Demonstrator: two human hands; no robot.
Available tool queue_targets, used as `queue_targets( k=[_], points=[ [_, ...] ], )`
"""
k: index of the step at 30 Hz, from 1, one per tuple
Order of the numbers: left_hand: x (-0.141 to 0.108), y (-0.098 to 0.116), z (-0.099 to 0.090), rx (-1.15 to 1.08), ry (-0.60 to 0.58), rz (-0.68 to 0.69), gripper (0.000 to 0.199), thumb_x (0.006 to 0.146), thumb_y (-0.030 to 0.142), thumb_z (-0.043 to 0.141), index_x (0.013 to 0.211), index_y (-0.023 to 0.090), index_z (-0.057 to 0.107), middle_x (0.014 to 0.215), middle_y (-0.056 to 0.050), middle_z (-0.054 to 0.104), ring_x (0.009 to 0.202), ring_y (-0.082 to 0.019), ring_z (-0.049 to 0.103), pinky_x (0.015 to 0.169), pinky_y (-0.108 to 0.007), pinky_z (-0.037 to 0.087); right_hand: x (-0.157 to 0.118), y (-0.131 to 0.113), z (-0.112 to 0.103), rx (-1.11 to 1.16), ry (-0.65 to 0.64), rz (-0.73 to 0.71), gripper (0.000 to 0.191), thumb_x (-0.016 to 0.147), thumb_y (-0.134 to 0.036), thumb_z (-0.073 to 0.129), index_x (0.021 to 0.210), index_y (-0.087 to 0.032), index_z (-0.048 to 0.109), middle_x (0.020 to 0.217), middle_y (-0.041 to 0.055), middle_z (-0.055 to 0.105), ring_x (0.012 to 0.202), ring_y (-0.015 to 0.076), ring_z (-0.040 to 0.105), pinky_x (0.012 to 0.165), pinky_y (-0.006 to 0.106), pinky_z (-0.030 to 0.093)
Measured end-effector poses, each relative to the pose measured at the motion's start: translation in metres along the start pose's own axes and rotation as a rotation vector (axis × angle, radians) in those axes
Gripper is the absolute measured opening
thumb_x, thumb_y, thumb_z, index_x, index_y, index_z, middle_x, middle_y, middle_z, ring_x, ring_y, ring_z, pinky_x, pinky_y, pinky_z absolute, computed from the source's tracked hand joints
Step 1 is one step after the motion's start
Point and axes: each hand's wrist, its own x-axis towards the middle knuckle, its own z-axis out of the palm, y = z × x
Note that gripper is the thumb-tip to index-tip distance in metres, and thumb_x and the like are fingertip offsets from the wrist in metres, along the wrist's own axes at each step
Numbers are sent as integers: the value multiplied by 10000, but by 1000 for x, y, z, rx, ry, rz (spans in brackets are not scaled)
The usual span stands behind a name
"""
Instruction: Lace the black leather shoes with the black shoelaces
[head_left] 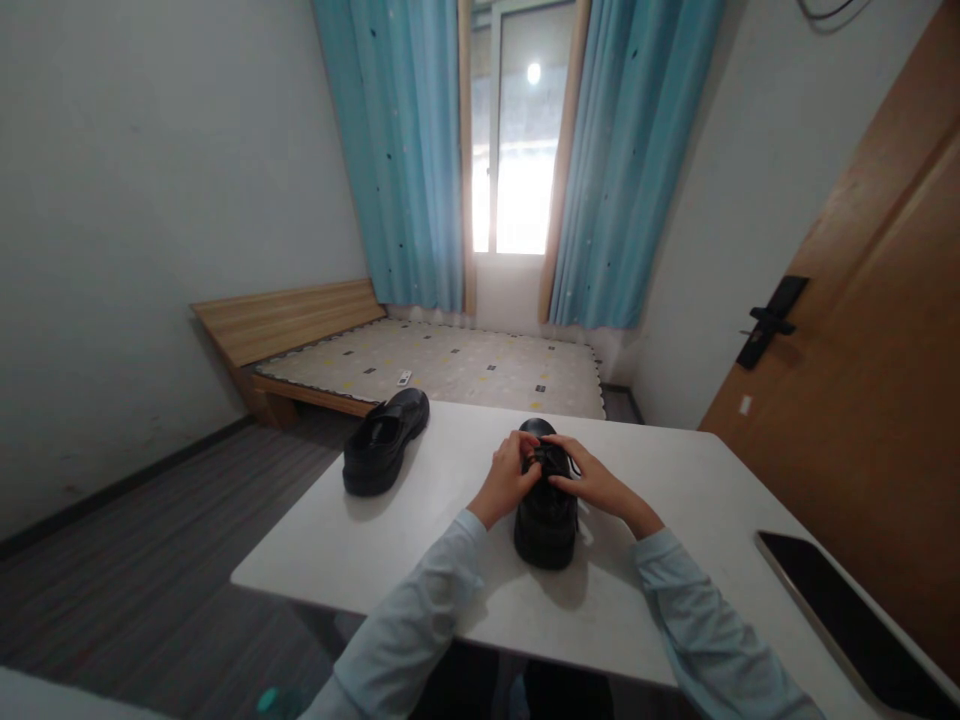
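A black shoe [545, 530] stands on the white table with its heel towards me and its toe pointing away. Over its lace area, my left hand [511, 472] has its fingers pinched on the dark laces. My right hand [589, 478] is at the right side of the same shoe, thumb and fingers closed around the laces, with a dark loop showing beside the fingers. The other black shoe [384, 445] rests near the table's left edge, untouched.
The white table [300, 540] spans the front. A dark tablet or phone [847, 620] lies at its right edge. Behind the table is a bed [465, 362] with a small white object [404, 378]. A wooden door [862, 400] is at the right.
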Motion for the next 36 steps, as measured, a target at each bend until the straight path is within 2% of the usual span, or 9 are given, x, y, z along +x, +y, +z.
queue_targets(
  k=[6, 11, 13, 18, 21, 28, 33, 36],
  points=[
    [2, -5, -2, -257, 4, -49, 180, 761, 156, 576, 861, 193, 432, 875, -6, 517, 877, -140, 535, 829, -298, 443, 0, 1, -1, -10, -12, 10, 594, 735, -346, 647, 1287, -238, 456, 1320, 94, 476, 1253, 261, 424, 1072, 454, 303],
    [3, -5, -7, -361, 99, -25, 171, 775, 197, 588, 833, 188, 428, 783, 20, 484, 743, -104, 516, 718, -248, 461, -2, 5, -2, -8, -28, -2, 591, 757, -337, 636, 1304, -252, 428, 1348, 87, 446, 1276, 249, 392, 1087, 456, 277],
    [4, -3, -8, -408, 136, -28, 197, 765, 203, 605, 852, 189, 429, 790, 22, 491, 748, -101, 524, 703, -239, 470, -2, 4, -2, -9, -34, -5, 585, 763, -334, 631, 1305, -249, 425, 1345, 87, 447, 1274, 244, 393, 1088, 446, 278],
    [3, 1, -9, -487, 132, -35, 206, 756, 253, 614, 843, 185, 441, 808, 12, 487, 751, -109, 534, 640, -239, 516, -2, 0, -3, -14, -38, 7, 572, 772, -336, 623, 1301, -238, 428, 1336, 92, 453, 1263, 246, 402, 1083, 439, 281],
    [2, 3, -10, -413, 124, -43, 163, 769, 268, 600, 802, 170, 473, 779, 11, 493, 719, -104, 528, 591, -209, 492, -2, 1, -3, -3, -36, 1, 583, 773, -351, 624, 1310, -242, 423, 1348, 92, 443, 1275, 253, 388, 1086, 445, 273],
    [1, 9, -20, -48, 156, 32, 34, 771, 152, 584, 758, 162, 555, 722, 16, 560, 690, -101, 532, 636, -208, 451, -2, 3, -3, 6, -32, -4, 592, 770, -373, 627, 1314, -249, 429, 1351, 90, 445, 1277, 257, 387, 1087, 443, 273],
    [3, 0, -23, 109, 68, 94, 161, 736, 87, 630, 868, 179, 609, 807, 2, 583, 755, -118, 565, 670, -223, 469, -2, 0, -3, 4, -27, -3, 592, 769, -370, 627, 1314, -249, 431, 1347, 90, 452, 1272, 258, 396, 1084, 449, 278],
    [3, -8, -23, 185, 43, 100, 134, 746, 103, 644, 851, 187, 645, 827, -7, 577, 790, -130, 575, 727, -256, 478, -2, 0, -2, 6, -25, 0, 590, 768, -369, 626, 1312, -245, 433, 1348, 93, 452, 1275, 257, 395, 1084, 449, 277]
  ],
)
